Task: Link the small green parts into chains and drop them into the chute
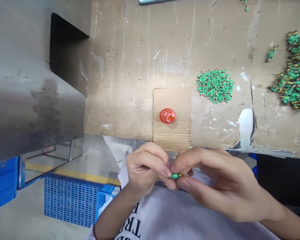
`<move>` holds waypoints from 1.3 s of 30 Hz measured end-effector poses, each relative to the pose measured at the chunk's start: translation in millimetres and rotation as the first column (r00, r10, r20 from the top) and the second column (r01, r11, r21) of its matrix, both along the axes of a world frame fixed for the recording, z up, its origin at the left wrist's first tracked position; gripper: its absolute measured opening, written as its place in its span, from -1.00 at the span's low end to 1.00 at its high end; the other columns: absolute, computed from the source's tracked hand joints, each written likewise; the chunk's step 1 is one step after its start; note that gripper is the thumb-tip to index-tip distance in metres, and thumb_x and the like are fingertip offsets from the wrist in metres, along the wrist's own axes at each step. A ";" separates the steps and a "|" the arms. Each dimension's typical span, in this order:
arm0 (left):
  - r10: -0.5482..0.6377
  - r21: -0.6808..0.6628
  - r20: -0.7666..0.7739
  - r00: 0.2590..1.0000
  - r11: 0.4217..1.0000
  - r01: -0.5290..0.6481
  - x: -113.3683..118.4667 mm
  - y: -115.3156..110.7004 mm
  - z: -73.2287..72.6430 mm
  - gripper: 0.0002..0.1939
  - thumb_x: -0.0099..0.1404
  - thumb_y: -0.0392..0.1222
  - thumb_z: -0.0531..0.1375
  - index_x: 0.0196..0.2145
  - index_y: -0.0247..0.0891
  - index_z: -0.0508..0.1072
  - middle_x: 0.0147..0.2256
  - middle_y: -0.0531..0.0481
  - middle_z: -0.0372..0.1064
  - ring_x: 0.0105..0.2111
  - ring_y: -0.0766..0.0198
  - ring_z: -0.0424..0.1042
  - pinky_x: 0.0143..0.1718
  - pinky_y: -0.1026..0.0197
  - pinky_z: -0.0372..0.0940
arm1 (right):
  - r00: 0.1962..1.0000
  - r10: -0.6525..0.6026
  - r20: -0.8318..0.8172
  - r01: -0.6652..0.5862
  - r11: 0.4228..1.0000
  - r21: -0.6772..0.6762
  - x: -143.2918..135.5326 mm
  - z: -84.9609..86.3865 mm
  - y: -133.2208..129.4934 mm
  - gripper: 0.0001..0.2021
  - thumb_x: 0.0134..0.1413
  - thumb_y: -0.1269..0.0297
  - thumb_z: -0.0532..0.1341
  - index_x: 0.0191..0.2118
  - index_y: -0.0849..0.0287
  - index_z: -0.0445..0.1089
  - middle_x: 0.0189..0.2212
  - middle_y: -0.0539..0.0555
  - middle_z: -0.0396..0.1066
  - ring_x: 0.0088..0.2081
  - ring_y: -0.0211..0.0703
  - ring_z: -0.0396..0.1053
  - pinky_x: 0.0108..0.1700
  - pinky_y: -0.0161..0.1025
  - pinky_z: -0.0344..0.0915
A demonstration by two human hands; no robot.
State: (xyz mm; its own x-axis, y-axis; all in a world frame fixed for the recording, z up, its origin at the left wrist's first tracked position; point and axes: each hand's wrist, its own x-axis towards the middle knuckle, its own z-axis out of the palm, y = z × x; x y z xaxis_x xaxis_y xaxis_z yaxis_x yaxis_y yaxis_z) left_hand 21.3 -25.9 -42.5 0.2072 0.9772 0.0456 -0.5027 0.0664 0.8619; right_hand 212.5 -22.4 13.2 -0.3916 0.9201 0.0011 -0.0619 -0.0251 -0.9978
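Two hands work on one green bit (175,176), nearer than the red dish (167,115).
Left hand (146,166) and right hand (222,186) each have an almost closed grip on it; this looks like fiddly finger work, and the next move calls for a steady pinch. Beyond: one dish on one card (172,137) on the bench (117,100); right of it, two green piles (215,86), too many bits to count.

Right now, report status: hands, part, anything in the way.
Left hand and right hand meet at a small green piece, fingers on it. Red dish on cardboard beyond. Nothing seen between hands and piece.
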 end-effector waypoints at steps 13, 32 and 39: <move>-0.032 -0.011 0.037 0.999 0.999 0.033 0.0 3.3 2.5 -0.70 0.20 -0.22 0.59 -0.14 -0.07 0.67 -0.26 0.13 0.53 -0.44 0.47 0.49 -0.27 0.38 0.54 | 0.999 -0.016 -0.030 0.014 0.998 -0.064 -4.6 -0.3 0.2 -0.84 0.42 0.48 0.29 -0.02 0.08 0.42 -0.32 -0.09 0.61 -0.37 -0.36 0.52 -0.29 -0.44 0.47; 0.006 0.179 -0.117 0.993 0.984 0.015 -5.7 12.7 6.5 -0.84 0.28 -0.34 0.53 -0.27 -0.25 0.64 -0.29 0.07 0.60 -0.42 0.43 0.58 -0.34 0.42 0.54 | 1.000 -0.001 0.013 0.001 1.000 0.012 -0.9 -3.3 -0.8 -0.84 0.43 0.47 0.28 0.01 0.09 0.43 -0.38 -0.07 0.54 -0.39 -0.33 0.49 -0.31 -0.40 0.45; 0.033 0.209 -0.139 0.990 0.978 -0.004 -5.4 12.7 3.9 -0.86 0.31 -0.33 0.51 -0.28 -0.27 0.61 -0.31 0.05 0.57 -0.40 0.41 0.59 -0.30 0.42 0.53 | 0.999 -0.017 0.033 0.015 0.999 0.049 -2.9 -3.0 0.7 -0.85 0.40 0.49 0.28 -0.02 0.13 0.43 -0.39 -0.08 0.54 -0.40 -0.35 0.50 -0.30 -0.45 0.45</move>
State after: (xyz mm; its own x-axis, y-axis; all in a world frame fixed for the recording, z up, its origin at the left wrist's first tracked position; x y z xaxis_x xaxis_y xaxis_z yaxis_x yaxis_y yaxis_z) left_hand 15.9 -13.3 -38.6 0.2080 0.9533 0.2192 -0.3743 -0.1294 0.9182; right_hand 209.6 -21.7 10.3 -0.3774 0.9254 0.0335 -0.0281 0.0247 -0.9993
